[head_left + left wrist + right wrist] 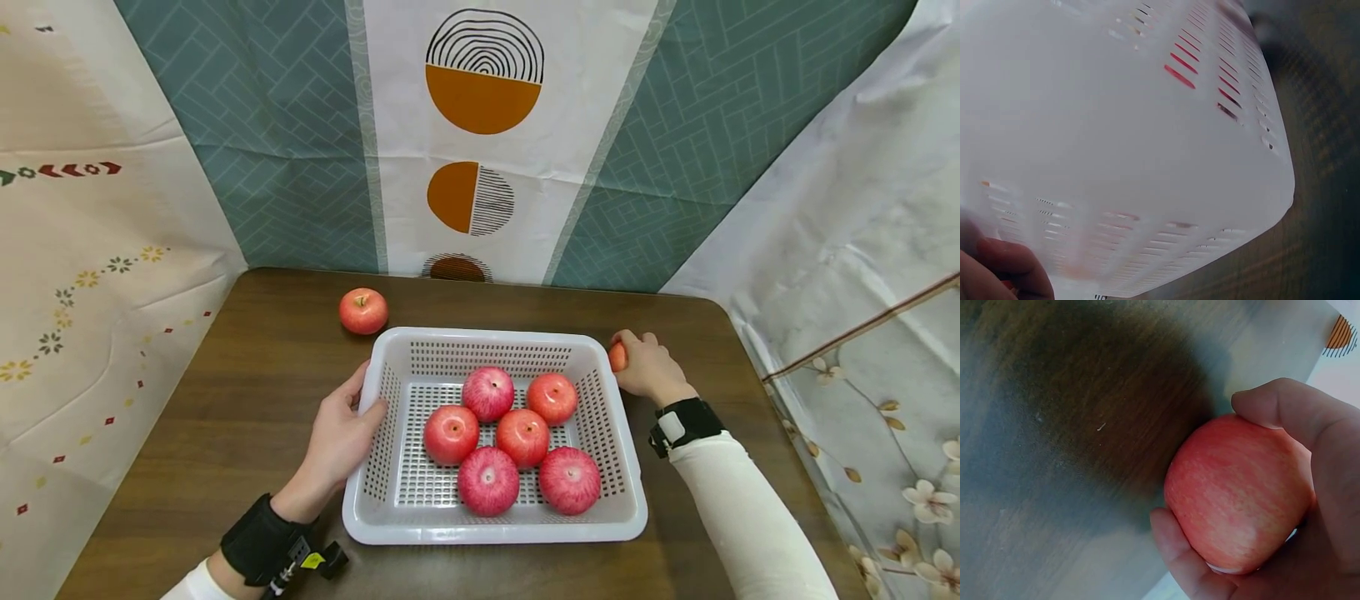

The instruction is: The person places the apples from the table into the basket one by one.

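A white perforated plastic basket (pixel 495 535) is on the brown table, with several red apples (pixel 522 437) inside, some deep pink and striped. My left hand (pixel 341 433) grips the basket's left side, the thumb over the rim. Close up in the left wrist view, the basket wall (pixel 1122 137) fills most of the picture, with fingers (pixel 1013 265) at the lower left. Beyond the basket's right rim, my right hand (pixel 651 367) holds a red apple (pixel 1241 494). The right wrist view shows thumb and fingers curled round this apple, over the tabletop.
Another red apple (pixel 363 311) sits on the table (pixel 292 367) behind the basket's far left corner. A patterned cloth (pixel 300 150) hangs along the table's far edge. Light fabric (pixel 862 250) borders the right side, and a cream printed cloth (pixel 97 292) the left.
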`<act>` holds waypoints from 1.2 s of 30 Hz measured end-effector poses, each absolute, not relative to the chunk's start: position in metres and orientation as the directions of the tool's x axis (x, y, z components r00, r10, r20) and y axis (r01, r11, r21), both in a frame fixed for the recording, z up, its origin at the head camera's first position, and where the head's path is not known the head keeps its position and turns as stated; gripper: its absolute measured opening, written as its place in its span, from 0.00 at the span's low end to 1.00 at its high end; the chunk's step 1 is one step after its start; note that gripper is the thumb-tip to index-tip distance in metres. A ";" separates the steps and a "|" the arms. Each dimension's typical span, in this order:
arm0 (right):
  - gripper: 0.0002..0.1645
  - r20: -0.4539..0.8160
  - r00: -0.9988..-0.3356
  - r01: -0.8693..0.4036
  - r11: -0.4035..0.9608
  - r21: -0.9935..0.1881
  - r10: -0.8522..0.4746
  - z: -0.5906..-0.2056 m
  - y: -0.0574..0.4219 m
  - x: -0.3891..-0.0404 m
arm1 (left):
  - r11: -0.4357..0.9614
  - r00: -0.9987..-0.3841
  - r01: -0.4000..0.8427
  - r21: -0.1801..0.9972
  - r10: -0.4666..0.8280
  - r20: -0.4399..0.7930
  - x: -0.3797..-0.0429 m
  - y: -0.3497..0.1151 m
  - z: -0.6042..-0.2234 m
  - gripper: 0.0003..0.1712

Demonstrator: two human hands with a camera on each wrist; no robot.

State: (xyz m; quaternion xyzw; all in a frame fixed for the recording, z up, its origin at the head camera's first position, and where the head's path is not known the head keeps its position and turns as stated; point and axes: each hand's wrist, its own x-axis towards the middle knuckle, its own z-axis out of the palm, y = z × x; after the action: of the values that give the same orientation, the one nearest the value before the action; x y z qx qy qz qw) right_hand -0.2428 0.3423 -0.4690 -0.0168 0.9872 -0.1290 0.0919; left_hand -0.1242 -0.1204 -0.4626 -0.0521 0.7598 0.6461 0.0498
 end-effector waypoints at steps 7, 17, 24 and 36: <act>0.40 -0.179 -0.982 -0.017 0.966 -0.256 -0.065 -0.466 0.341 -0.242 | 0.154 -0.989 -0.145 0.977 -0.013 -0.145 -0.124 -0.121 -0.463 0.40; 0.42 -0.195 -0.974 -0.060 0.959 -0.277 -0.117 -0.464 0.351 -0.243 | 0.173 -0.990 -0.140 0.975 -0.019 -0.139 -0.125 -0.120 -0.463 0.40; 0.40 -0.185 -0.972 -0.087 0.953 -0.290 -0.145 -0.465 0.354 -0.239 | 0.176 -0.990 -0.142 0.974 -0.021 -0.140 -0.124 -0.121 -0.464 0.40; 0.39 -0.186 -0.974 -0.065 0.947 -0.315 -0.129 -0.446 0.354 -0.235 | 0.169 -0.991 -0.131 0.977 -0.026 -0.129 -0.124 -0.121 -0.466 0.40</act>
State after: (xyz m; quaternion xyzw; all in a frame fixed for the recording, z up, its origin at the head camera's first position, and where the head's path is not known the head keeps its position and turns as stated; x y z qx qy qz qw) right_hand -0.2353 0.3536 -0.4464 -0.0492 0.9812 -0.1556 0.1027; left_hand -0.1239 -0.1209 -0.4663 -0.0513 0.7634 0.6425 0.0411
